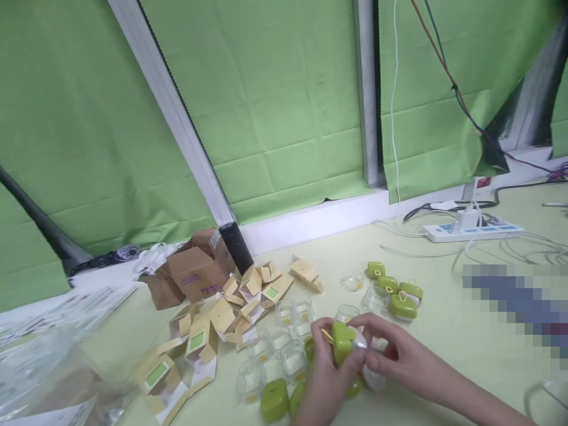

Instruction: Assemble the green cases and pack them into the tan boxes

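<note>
Both my hands are closed around a small rounded green-and-white case (342,343) with a yellow loop. My left hand (326,370) grips its green side, and my right hand (384,349) has its fingertips on the white end. Under and beside the hands lie more green cases (274,400), partly covered by my left hand. To the left sit several clear plastic boxes (293,360) with a yellow spot on each. Beyond my right hand, another group of green cases (403,306) with yellow loops rests near a clear box (376,300).
Opened small cardboard cartons (202,337) are heaped left of the clear boxes. Behind them stand a brown cardboard box (197,272) and a black cylinder (236,245). A white power strip (473,231) with cables lies at the back right. Plastic bags (39,378) cover the left front.
</note>
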{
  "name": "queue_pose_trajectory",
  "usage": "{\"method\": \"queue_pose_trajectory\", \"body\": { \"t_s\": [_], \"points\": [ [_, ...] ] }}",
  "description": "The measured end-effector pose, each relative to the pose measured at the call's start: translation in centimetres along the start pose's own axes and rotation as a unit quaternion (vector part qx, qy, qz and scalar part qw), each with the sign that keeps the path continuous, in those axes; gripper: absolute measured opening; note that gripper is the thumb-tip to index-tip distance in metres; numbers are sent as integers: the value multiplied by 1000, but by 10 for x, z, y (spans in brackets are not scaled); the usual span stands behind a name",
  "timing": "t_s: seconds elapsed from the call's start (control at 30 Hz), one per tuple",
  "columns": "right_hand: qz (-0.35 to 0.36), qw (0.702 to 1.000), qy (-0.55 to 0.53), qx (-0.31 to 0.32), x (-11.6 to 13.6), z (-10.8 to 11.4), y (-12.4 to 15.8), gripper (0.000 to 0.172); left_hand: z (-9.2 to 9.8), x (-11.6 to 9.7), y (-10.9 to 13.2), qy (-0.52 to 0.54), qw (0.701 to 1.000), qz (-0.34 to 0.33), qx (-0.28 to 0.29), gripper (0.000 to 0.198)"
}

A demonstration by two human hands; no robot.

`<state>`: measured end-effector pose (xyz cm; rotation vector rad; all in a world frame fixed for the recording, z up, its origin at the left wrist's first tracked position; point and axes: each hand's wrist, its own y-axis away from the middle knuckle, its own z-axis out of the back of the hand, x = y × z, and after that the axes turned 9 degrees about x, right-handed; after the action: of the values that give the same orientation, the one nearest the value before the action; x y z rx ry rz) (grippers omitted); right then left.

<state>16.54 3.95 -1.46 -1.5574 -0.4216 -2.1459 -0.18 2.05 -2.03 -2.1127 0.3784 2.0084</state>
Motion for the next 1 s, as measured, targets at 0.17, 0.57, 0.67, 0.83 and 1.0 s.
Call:
{"method": "queue_pose_trajectory", "body": {
  "t_s": [0.17, 0.57, 0.67, 0.83, 1.0],
  "points": [
    [-37, 998, 54, -11, -17, 16, 20, 35, -20, 10, -5, 161, 981, 44, 96, 58],
    [4, 958, 268, -102, -22, 28, 20, 27, -10, -6, -3, 219, 974, -6, -62, 68],
    [49, 978, 199, -33, 12, 1, 3, 24, -11, 3, -6, 203, 976, -24, -70, 62],
    [40, 984, 158, -68, 24, -22, -14, 29, -9, 18, -5, 166, 982, -41, -79, 63],
    [5, 981, 148, -126, 9, -19, -16, 19, -14, 24, -1, 163, 984, -57, -53, 69]
  ]
}}
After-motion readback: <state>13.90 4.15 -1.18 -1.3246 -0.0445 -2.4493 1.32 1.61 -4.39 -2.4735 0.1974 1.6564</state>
